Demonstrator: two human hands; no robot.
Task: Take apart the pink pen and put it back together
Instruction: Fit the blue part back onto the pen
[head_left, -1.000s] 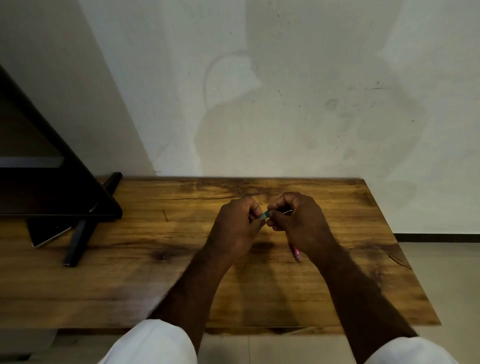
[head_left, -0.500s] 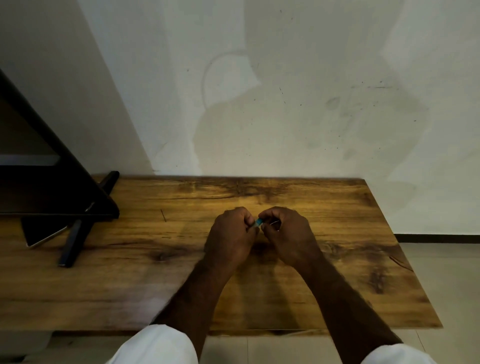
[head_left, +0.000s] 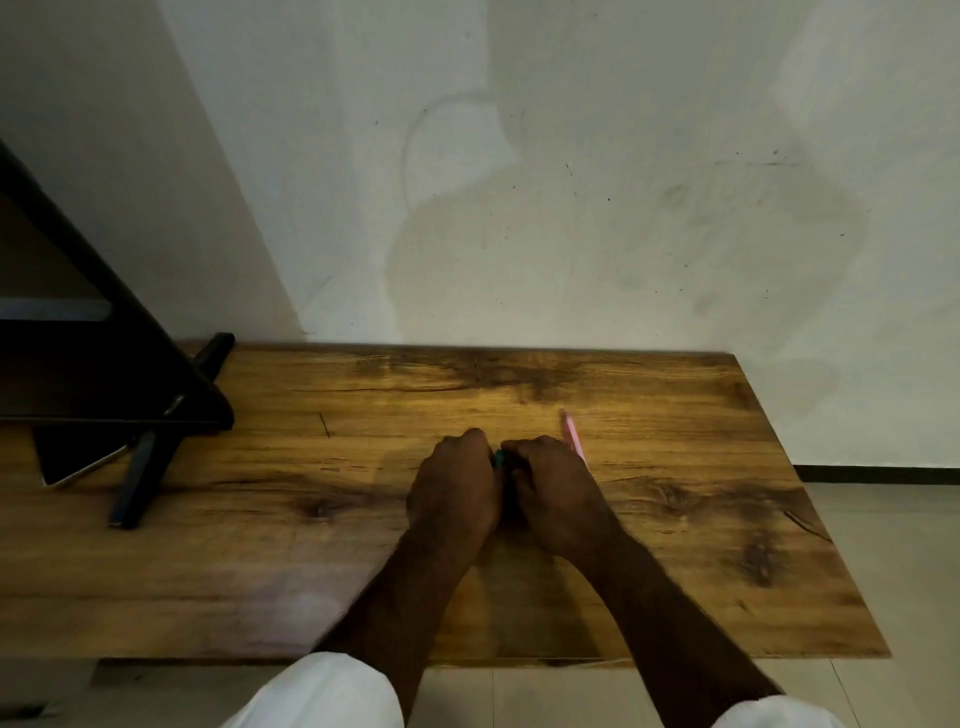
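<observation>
The left hand (head_left: 457, 483) had its fingers curled, pinching a small teal piece (head_left: 500, 458) lodged between both hands. The right hand (head_left: 556, 488) was curled round the pink pen (head_left: 572, 437). Its slim, smooth barrel emerged beyond the knuckles, long axis pointing away, tilted slightly left, over the grained wooden table (head_left: 727, 467).

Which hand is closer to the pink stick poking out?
Right. The pink pen piece sticks out at the right hand's outer edge; the left hand sits on that hand's other side, farther away.
</observation>
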